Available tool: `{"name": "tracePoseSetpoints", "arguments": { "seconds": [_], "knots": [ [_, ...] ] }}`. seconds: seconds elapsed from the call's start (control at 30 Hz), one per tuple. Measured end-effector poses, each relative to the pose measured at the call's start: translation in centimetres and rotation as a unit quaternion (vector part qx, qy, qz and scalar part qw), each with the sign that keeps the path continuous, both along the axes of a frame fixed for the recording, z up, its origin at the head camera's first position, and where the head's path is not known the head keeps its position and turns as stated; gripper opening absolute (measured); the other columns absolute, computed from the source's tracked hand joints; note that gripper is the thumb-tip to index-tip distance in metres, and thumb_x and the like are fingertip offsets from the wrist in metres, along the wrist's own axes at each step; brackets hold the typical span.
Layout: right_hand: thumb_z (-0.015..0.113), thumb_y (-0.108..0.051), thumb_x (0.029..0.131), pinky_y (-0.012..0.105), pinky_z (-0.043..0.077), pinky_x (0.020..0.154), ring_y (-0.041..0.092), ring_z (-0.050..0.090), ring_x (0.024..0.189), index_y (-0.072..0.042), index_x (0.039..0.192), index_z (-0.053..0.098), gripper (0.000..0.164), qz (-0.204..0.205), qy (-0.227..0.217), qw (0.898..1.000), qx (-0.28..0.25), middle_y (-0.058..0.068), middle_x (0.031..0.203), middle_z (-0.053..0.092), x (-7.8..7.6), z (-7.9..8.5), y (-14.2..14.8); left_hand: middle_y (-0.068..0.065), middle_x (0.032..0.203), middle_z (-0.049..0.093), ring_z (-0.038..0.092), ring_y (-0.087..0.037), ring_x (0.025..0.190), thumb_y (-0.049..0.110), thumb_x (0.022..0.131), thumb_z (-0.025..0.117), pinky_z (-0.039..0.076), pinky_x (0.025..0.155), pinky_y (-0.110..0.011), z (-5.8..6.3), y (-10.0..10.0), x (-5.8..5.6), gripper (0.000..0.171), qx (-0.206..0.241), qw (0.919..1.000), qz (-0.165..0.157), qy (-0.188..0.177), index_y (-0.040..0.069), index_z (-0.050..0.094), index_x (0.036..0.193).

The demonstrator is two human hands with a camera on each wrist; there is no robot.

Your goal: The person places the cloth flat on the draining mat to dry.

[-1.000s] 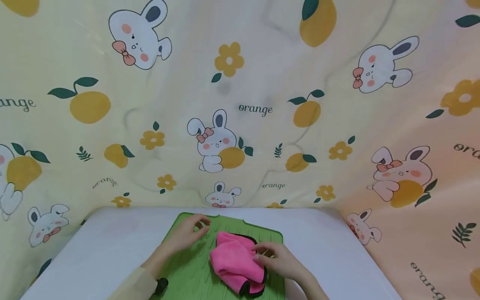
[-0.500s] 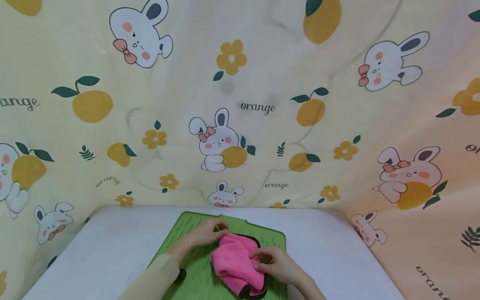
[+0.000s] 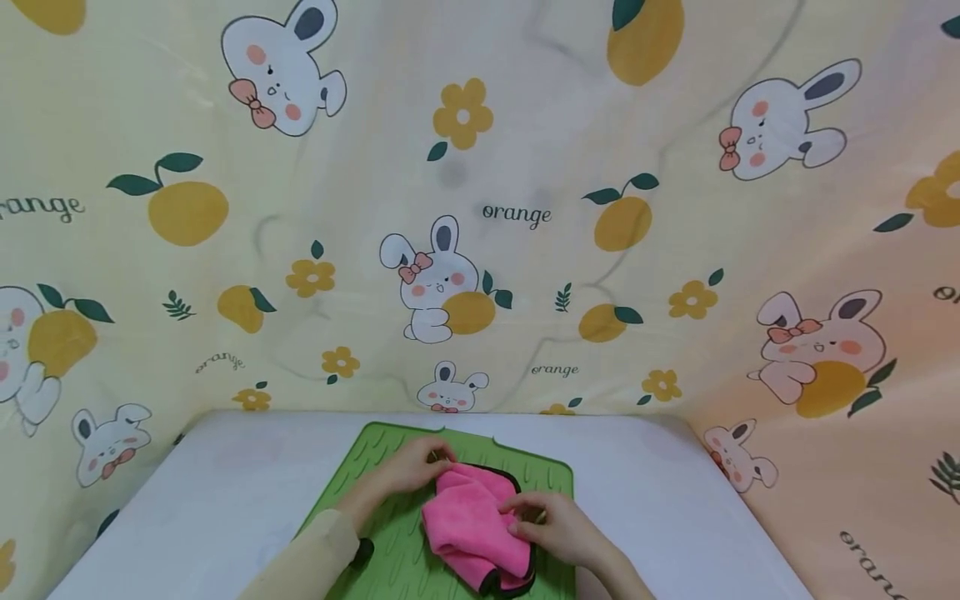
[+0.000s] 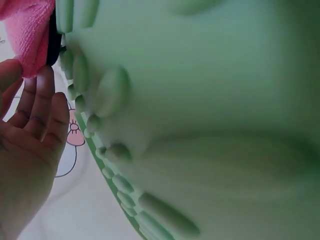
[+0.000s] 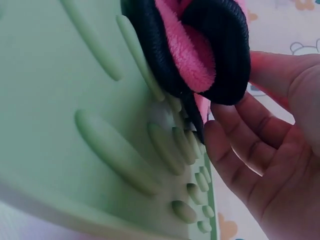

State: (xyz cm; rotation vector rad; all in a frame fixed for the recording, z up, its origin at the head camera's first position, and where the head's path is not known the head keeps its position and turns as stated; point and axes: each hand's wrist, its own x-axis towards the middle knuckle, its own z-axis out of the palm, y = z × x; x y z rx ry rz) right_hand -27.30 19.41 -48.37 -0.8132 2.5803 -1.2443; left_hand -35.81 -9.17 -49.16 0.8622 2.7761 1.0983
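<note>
A crumpled pink cloth (image 3: 476,521) with black edging lies on the ribbed green mat (image 3: 393,533). At its far left corner my left hand (image 3: 408,467) pinches the fabric. The left wrist view shows the thumb and fingertips of that hand (image 4: 30,125) meeting on the pink corner. My right hand (image 3: 558,525) holds the cloth's right side with thumb and index finger. In the right wrist view, the rolled black edge (image 5: 225,55) lies between the thumb and the fingers of the right hand (image 5: 280,145); exact contact is partly hidden.
The mat sits on a white table (image 3: 652,500). Behind and along both sides hangs a cream curtain (image 3: 360,167) printed with rabbits and oranges. A black band (image 3: 362,552) shows at the left sleeve (image 3: 311,554).
My left hand has moved right from above the mat to the cloth's far left corner and taken hold there. The right hand has shifted slightly on the cloth's right side.
</note>
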Motion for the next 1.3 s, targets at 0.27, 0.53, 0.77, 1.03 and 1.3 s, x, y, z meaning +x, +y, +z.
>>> {"name": "tracePoseSetpoints", "arguments": {
  "seconds": [0.27, 0.53, 0.77, 1.03, 1.3],
  "knots": [
    [0.067, -0.024, 0.089, 0.025, 0.052, 0.069, 0.007, 0.060, 0.083, -0.022, 0.108, 0.068, 0.019, -0.017, 0.050, 0.998, -0.037, -0.008, 0.093, 0.066, -0.3, 0.2, 0.3, 0.002, 0.093, 0.061, 0.056, -0.012, 0.083, 0.012, 0.094, 0.058, 0.049, 0.071, -0.028, 0.7, -1.1, 0.9, 0.010, 0.046, 0.9987, 0.021, 0.007, 0.011, 0.066, 0.100],
    [0.067, -0.020, 0.089, 0.025, 0.052, 0.066, 0.006, 0.060, 0.082, -0.023, 0.104, 0.069, 0.016, -0.072, 0.127, 0.988, -0.052, -0.011, 0.092, 0.065, -0.5, 0.3, 0.5, 0.001, 0.097, 0.062, 0.057, -0.014, 0.088, 0.014, 0.095, 0.058, 0.049, 0.074, -0.028, 1.9, -2.0, 2.8, 0.012, 0.081, 0.9950, 0.054, 0.019, 0.010, 0.064, 0.104],
    [0.071, -0.012, 0.085, 0.026, 0.054, 0.067, 0.006, 0.060, 0.086, -0.023, 0.100, 0.070, 0.019, -0.090, 0.208, 0.970, -0.088, -0.011, 0.094, 0.064, -0.6, 0.0, -0.1, 0.005, 0.092, 0.060, 0.055, -0.012, 0.084, 0.014, 0.093, 0.060, 0.049, 0.072, -0.026, 2.8, -2.8, 4.6, 0.010, 0.097, 0.9915, 0.070, 0.050, 0.012, 0.064, 0.102],
    [0.068, -0.012, 0.087, 0.024, 0.053, 0.067, 0.006, 0.060, 0.086, -0.022, 0.104, 0.070, 0.020, -0.025, 0.143, 0.988, -0.045, -0.009, 0.097, 0.065, -0.2, -0.8, -0.6, 0.006, 0.081, 0.056, 0.051, -0.009, 0.073, 0.013, 0.092, 0.061, 0.045, 0.063, -0.026, 2.9, -3.8, 6.3, 0.009, 0.006, 0.9988, 0.048, -0.003, 0.012, 0.065, 0.099],
    [0.061, -0.022, 0.093, 0.023, 0.052, 0.069, 0.006, 0.061, 0.091, -0.023, 0.111, 0.069, 0.020, -0.003, 0.061, 0.998, -0.004, -0.007, 0.105, 0.067, 0.3, -0.3, -0.7, 0.003, 0.074, 0.057, 0.050, -0.009, 0.062, 0.014, 0.093, 0.059, 0.045, 0.054, -0.026, 2.6, -4.1, 7.1, 0.010, -0.001, 0.9974, 0.018, -0.070, 0.010, 0.065, 0.099]
  ]
}}
